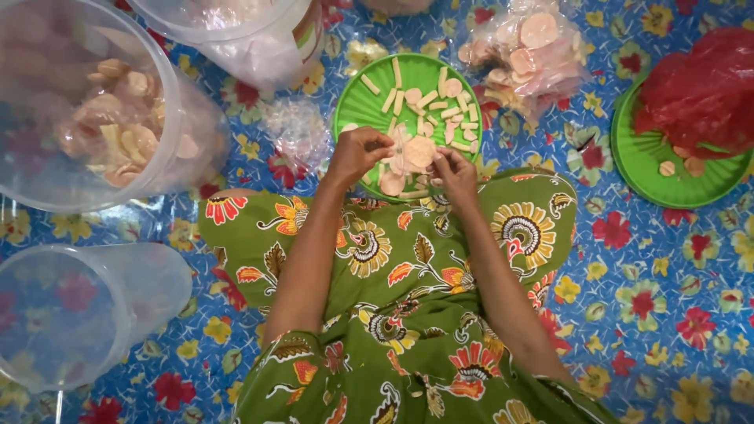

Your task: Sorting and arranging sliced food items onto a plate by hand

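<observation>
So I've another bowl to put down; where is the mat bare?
Bare mat lies below the right green plate, beside the right arm. Crowded: buckets at left, and bags around the middle green plate, where both hands work.

Open floral vinyl mat point(667, 314) lower right, passable. Upper left blocked by clear plastic tub of crackers point(94, 110); empty clear tub point(71, 314) lower left; red plastic bag on green plate point(695, 102) upper right.

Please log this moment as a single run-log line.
left hand: pinching crackers | right hand: holding round cracker | over green plate | clear tub left
</observation>
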